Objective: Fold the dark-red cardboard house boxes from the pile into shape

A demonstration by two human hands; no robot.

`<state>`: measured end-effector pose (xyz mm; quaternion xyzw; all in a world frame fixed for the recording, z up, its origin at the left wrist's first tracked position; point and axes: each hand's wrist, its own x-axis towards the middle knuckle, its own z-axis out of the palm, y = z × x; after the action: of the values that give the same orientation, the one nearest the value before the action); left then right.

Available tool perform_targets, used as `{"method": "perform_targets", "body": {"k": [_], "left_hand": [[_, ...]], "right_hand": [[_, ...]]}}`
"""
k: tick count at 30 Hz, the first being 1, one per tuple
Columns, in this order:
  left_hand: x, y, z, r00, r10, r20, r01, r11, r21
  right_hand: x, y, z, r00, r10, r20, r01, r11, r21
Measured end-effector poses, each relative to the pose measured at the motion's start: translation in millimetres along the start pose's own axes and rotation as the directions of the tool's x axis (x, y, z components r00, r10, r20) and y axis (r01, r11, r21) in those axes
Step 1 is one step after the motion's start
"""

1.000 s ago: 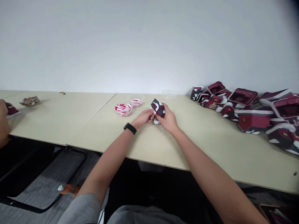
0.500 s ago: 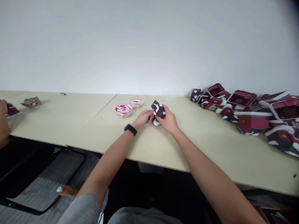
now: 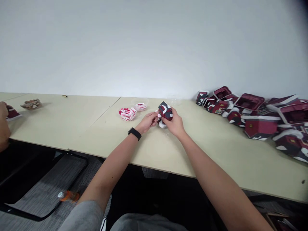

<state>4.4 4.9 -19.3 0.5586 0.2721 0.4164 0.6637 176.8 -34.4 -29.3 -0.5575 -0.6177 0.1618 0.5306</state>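
Observation:
My right hand (image 3: pixel 175 121) grips a small model house (image 3: pixel 166 109), dark red with a dark grey roof and white snow-like patches. The house is tilted above the table. Beside its left side, my left hand (image 3: pixel 149 122) is closed in a pinch, its fingertips at a small red-and-white striped piece (image 3: pixel 158 114). Whether that piece touches the house I cannot tell. To the left stand a clear bowl of red-and-white striped pieces (image 3: pixel 127 114) and a smaller clear container (image 3: pixel 141 106) with similar pieces.
A pile of similar model houses (image 3: pixel 261 126) covers the table's right side. Against the wall is a clear lid-like container (image 3: pixel 173 100). At far left, another person's hand (image 3: pixel 3 112) is by a house (image 3: pixel 12 113), near a bowl of brownish pieces (image 3: pixel 31 104). An orange bottle (image 3: pixel 68 196) is below.
The house in my right hand has shifted slightly up and to the right, and the striped piece shows more at its left side. My left hand has barely moved.

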Motion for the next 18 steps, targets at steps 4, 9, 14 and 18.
{"method": "perform_targets", "body": {"k": [4, 9, 14, 18], "left_hand": [[-0.5, 1.2, 0.9, 1.000, -0.007, -0.022, 0.007, 1.000, -0.002], [0.1, 0.3, 2.2, 1.000, -0.006, -0.029, 0.006, 1.000, 0.004], [-0.2, 0.6, 2.6, 0.999, -0.026, -0.036, 0.026, 1.000, 0.008], [-0.5, 0.2, 2.6, 0.998, -0.048, -0.028, 0.048, 0.999, 0.002]], "right_hand": [[0.1, 1.0, 0.0, 1.000, 0.001, -0.012, -0.001, 1.000, 0.002], [-3.9, -4.6, 1.3, 0.999, -0.013, 0.039, 0.013, 1.000, 0.013], [-4.9, -6.6, 1.2, 0.999, -0.009, 0.043, 0.009, 1.000, 0.004], [-4.8, -5.8, 1.0, 0.999, -0.014, 0.050, 0.015, 1.000, -0.006]]}}
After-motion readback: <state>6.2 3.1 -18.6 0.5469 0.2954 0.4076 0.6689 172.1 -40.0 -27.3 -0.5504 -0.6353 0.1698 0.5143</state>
